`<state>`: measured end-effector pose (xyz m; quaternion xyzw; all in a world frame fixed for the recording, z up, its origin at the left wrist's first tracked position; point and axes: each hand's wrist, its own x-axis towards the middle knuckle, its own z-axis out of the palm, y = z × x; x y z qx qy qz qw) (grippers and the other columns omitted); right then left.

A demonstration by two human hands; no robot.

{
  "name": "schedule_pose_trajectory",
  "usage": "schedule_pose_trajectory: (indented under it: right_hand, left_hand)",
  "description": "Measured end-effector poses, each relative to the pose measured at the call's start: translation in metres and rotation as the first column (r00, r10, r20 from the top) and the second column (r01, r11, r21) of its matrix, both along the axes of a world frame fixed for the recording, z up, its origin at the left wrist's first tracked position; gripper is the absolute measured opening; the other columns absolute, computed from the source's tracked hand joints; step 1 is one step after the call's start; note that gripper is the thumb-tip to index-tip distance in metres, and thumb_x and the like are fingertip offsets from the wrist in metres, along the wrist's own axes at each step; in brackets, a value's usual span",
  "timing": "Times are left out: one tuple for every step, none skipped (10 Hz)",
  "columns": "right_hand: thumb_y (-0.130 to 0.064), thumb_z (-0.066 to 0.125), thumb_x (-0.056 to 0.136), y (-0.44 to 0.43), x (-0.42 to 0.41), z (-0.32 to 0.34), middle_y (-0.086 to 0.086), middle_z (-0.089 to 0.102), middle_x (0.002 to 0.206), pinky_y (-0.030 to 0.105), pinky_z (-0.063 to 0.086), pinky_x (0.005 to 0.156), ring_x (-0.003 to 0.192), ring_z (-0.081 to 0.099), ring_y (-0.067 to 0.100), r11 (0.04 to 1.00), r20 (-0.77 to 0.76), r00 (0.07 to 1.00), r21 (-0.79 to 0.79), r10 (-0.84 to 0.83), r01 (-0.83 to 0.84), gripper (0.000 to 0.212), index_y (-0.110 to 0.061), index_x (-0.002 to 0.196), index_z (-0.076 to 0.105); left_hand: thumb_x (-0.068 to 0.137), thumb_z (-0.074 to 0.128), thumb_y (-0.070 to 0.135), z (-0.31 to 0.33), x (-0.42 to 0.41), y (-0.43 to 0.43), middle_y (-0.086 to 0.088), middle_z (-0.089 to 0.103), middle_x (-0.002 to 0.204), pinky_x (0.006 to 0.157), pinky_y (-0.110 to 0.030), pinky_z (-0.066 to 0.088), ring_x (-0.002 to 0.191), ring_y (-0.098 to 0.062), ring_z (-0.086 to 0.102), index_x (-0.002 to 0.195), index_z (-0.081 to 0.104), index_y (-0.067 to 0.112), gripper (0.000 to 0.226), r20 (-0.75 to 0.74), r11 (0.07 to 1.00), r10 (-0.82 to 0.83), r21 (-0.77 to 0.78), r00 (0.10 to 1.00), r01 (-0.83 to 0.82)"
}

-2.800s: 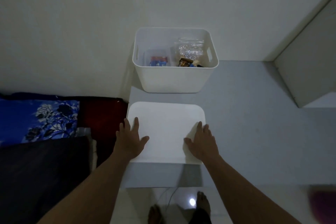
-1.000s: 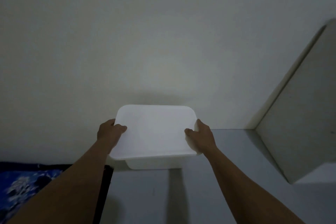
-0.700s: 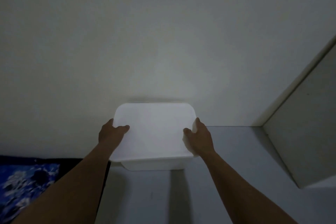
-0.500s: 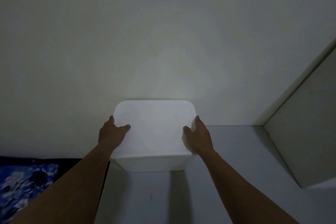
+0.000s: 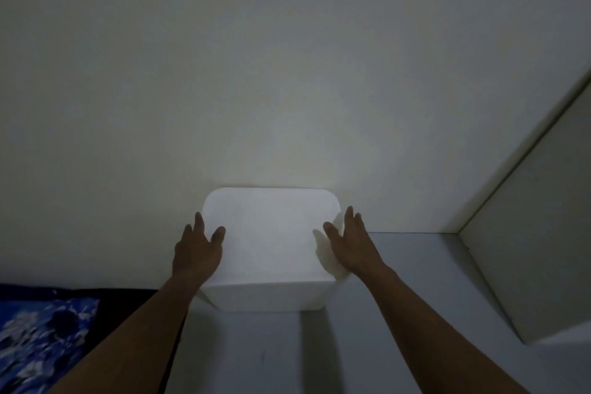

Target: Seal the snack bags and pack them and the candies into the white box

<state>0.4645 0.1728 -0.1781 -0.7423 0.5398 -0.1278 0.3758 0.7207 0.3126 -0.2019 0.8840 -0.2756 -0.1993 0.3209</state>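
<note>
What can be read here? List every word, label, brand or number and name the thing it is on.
None: no text is readable in this view.
The white box and its lid are plain.
The blue cloth shows only a blurred pattern, no letters.
The wall and the grey surface carry no writing.

the lid (image 5: 271, 233) hides the white box (image 5: 265, 297) interior; blurred blue cloth (image 5: 41, 336), perhaps bedding, is cropped left.

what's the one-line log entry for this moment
state: lid sits on white box | left hand: fingers straight, at lid's left edge | right hand: fingers straight, at lid's right edge | inside: hidden
</note>
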Motion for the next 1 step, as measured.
schedule_pose_trajectory:
  right_hand:
    - [-0.048,0.054,0.097,0.0175,-0.0268,0.0697,0.007,0.032,0.159,0.035,0.034,0.114,0.141,0.039,0.019,0.991,0.104,0.994,-0.136,0.021,-0.007,0.07,-0.019,0.155,0.028]
  left_hand:
    - [0.099,0.047,0.043,-0.0031,-0.0401,0.05,-0.017,0.041,0.151,0.115,-0.043,0.029,0.138,-0.033,0.039,0.15,0.036,0.013,0.061,0.138,0.946,0.042,-0.323,0.99,0.005]
